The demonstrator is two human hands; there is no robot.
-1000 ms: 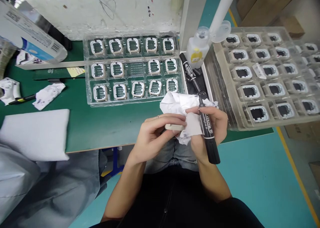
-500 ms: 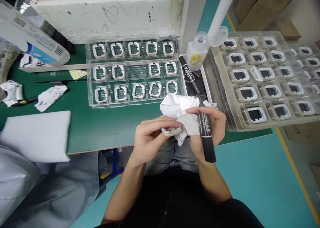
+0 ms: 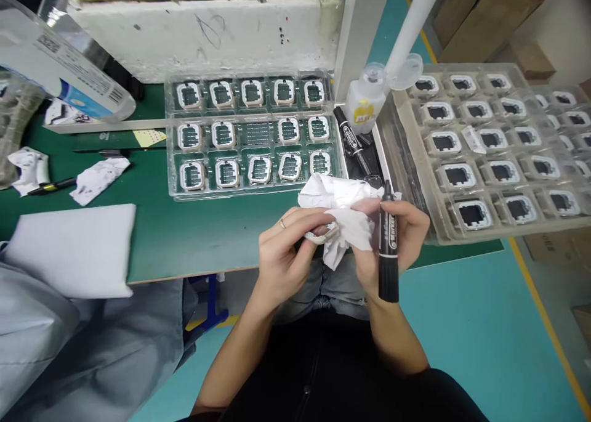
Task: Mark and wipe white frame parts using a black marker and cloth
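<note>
My left hand (image 3: 289,249) is closed round a small pale frame part (image 3: 318,237), pinched between thumb and fingers. Crumpled white tissue (image 3: 344,194) lies against that part and runs across into my right hand (image 3: 409,237). Those right fingers are closed on the tissue and also carry a black marker (image 3: 388,249), its thick end pointing toward me. Beyond my hands, a clear tray (image 3: 210,191) holds similar light frames in its pockets; one pocket in the middle row has none. Part of the held frame is hidden by my fingers and the tissue.
At right, stacked trays (image 3: 436,222) carry more frames. A squeeze bottle (image 3: 364,101) with its lid up stands beside another black marker (image 3: 351,140). On the left are a large clear bottle (image 3: 92,92), stained tissue (image 3: 99,180), a white foam sheet (image 3: 69,243) and a neighbour's sleeve (image 3: 32,329).
Both hands have shifted slightly right. The marker has swung more upright in my right hand. The frame part has tilted between my left fingers, with tissue still against it.
</note>
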